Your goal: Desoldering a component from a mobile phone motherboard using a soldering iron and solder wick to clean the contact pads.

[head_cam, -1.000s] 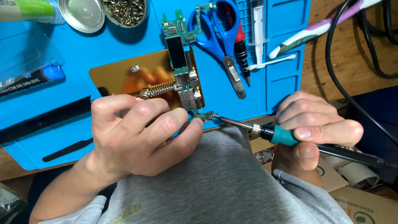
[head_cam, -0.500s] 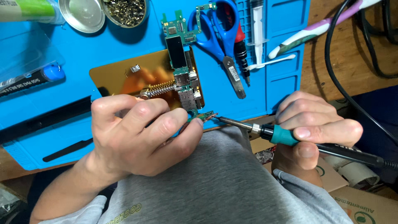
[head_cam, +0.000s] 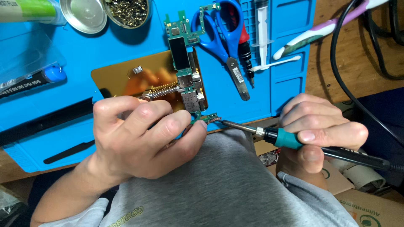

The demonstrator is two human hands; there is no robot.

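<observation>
Tin full of brass shavings, lid beside, right hand grip holding soldering iron.

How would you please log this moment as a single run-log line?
left hand pinches small green board | right hand holds soldering iron, tip at board | blue mat behind

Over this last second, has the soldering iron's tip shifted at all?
No. The soldering iron tip sits in the same spot beside the blue mat's lower edge, touching the small circuit board.

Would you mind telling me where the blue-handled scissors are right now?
In the head view, the blue-handled scissors lie at the top centre on the blue mat, between the green circuit board and a red-collared tool.
</observation>
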